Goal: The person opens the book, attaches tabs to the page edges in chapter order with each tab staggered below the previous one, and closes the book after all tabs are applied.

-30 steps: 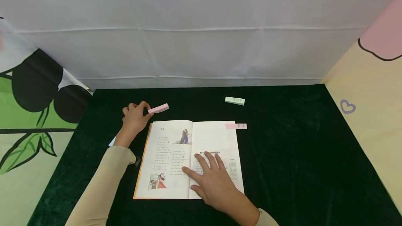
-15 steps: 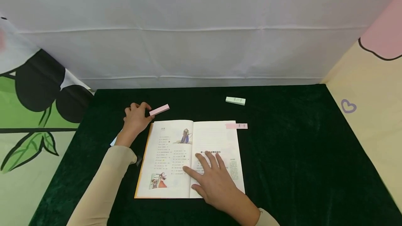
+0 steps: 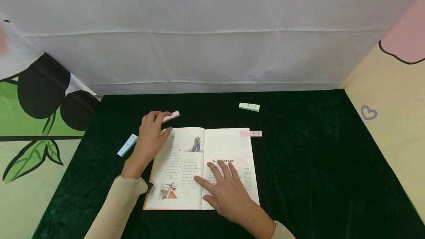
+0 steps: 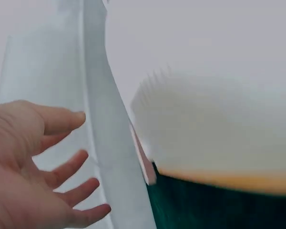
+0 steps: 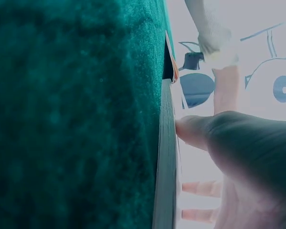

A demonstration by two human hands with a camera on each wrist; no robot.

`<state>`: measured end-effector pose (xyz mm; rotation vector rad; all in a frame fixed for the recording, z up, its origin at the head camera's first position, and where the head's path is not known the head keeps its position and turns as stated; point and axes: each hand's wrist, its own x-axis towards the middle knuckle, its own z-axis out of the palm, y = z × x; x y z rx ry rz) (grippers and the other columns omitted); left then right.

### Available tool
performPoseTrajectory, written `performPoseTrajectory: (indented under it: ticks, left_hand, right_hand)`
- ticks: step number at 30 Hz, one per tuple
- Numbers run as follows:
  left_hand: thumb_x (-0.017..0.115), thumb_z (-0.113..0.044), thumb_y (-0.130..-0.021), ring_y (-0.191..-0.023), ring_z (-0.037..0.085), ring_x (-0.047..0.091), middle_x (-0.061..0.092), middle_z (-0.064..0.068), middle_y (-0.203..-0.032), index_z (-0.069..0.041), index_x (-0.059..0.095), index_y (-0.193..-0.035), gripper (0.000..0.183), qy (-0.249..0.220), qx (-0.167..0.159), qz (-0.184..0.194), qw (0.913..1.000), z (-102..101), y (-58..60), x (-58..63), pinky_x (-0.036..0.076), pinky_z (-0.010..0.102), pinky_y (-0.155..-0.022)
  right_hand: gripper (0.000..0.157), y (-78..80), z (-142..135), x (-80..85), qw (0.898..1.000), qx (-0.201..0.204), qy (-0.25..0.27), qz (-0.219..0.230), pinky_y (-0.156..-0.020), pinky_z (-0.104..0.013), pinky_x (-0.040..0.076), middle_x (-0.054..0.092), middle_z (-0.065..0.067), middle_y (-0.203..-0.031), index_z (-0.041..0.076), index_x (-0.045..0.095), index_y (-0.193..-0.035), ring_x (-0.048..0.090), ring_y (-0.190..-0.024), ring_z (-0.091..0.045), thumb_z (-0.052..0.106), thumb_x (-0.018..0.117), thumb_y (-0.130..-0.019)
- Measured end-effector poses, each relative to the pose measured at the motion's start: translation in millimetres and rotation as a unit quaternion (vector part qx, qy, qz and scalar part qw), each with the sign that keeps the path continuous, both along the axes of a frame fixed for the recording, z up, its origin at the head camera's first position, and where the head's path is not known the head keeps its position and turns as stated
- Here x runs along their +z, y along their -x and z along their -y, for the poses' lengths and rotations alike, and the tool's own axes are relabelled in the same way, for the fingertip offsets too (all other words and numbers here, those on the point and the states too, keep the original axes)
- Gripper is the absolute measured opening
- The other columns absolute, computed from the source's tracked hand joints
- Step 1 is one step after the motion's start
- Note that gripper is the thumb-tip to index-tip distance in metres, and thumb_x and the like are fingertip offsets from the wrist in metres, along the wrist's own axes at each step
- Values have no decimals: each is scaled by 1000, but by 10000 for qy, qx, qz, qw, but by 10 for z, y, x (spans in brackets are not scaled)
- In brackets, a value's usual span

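An open book [image 3: 187, 165] with printed text and small coloured pictures lies flat on the dark green cloth. My right hand [image 3: 229, 193] rests on its right page with fingers spread; the right wrist view shows the thumb [image 5: 193, 130] against the book near its page edge. Over the top left corner of the book, my left hand [image 3: 150, 141] has its fingers loosely extended and holds nothing, as the left wrist view confirms. Partly behind those fingers lies a pink sticky-note pad [image 3: 172, 116]. A pink sticky note [image 3: 254, 133] with writing juts from the right page's edge.
A light blue sticky-note pad [image 3: 127, 145] lies left of the book, beside the left wrist. Farther back, a pale green pad [image 3: 249, 107] with writing sits behind the right page. A white curtain [image 3: 212, 58] hangs along the table's far edge.
My left hand has let go of the pink pad, which stays on the cloth, and has moved right over the book's corner. The blue pad is uncovered. My right hand stays put.
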<state>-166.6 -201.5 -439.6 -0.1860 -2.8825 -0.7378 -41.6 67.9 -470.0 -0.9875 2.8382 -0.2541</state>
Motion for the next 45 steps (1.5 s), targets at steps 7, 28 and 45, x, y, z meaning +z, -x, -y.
performPoseTrajectory:
  ticks: [7,28,45]
  left_hand:
    - [72,-12,-98,-136,36,48,62,10,-138,-18,67,-127,30,-163,-1008,315,9943,-263,-423,17,39,63,-114]
    - [80,-21,-93,-131,35,61,64,12,-139,-16,69,-128,37,427,-1109,838,9894,-594,-798,-251,51,59,-107]
    - [81,-55,-81,-137,52,46,40,31,-154,-41,53,-151,77,1594,-1614,942,9694,-794,-982,-225,42,70,-109]
  right_hand:
    - [57,-6,-5,2,10000,-14,51,50,-121,-65,34,42,-9,-164,47,44,-155,38,-151,-41,52,63,-101]
    - [62,-68,-157,-17,9977,-652,179,-30,-118,-55,44,43,-13,-164,24,52,-154,42,-148,-38,50,66,-100]
    - [79,-247,-466,20,9645,-2633,144,-173,-94,-49,52,52,-21,-147,-3,54,-147,51,-121,-35,43,82,-89]
